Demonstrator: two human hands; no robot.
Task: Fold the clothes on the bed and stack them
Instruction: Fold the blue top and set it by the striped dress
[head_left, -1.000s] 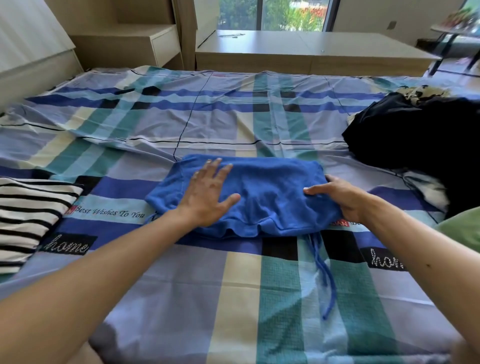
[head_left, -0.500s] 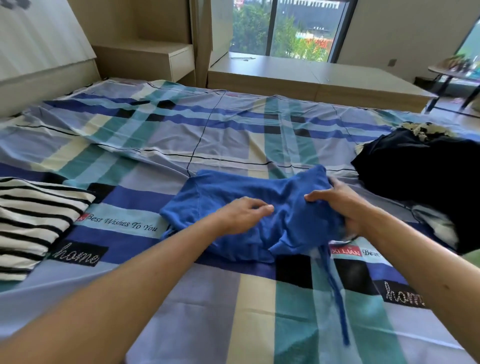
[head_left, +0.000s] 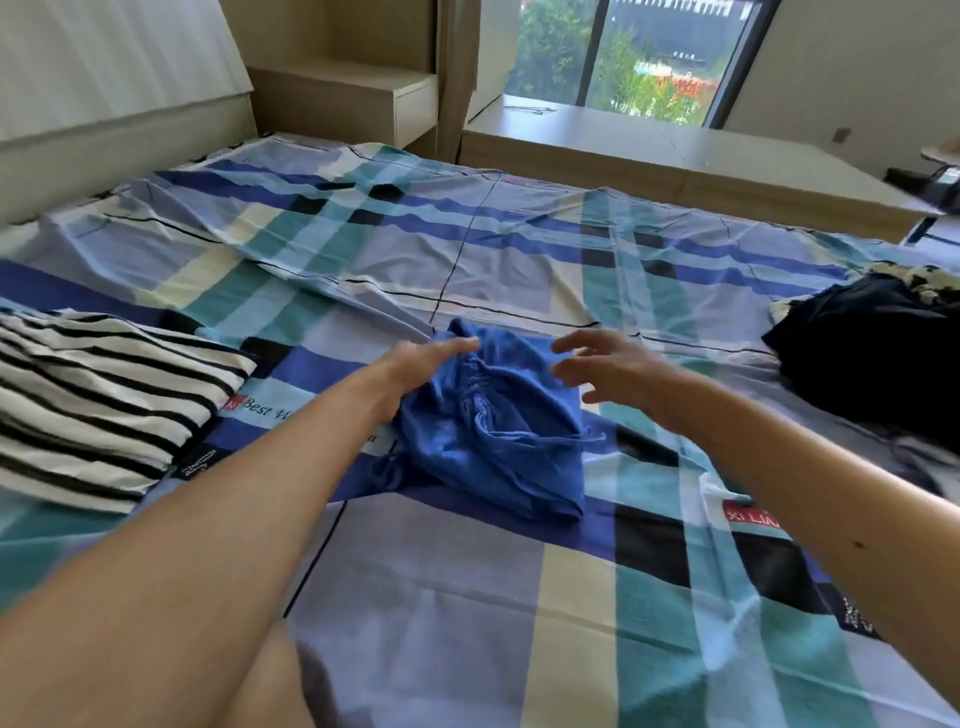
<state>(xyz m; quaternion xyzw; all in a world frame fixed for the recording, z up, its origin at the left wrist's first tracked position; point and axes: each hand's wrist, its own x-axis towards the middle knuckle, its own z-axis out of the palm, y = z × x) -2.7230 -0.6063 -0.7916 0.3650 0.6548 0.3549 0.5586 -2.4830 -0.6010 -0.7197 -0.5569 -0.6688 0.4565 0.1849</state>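
A blue garment lies folded into a narrow bundle in the middle of the plaid bed sheet, its drawstring waistband bunched on top. My left hand rests flat on the bundle's left edge, fingers stretched toward the far end. My right hand hovers just over the bundle's right side with fingers spread and nothing in it. A folded black-and-white striped garment lies at the left. A dark pile of unfolded clothes sits at the right.
A headboard rises at the far left, with a wooden nightstand beyond the bed. A low wooden platform runs along the far edge under the window. Bare sheet stretches in front of the blue bundle.
The right half of the blue garment has been folded over to the left, making it narrower. My right hand let go of the cloth and opened; my left hand slid to the left edge.
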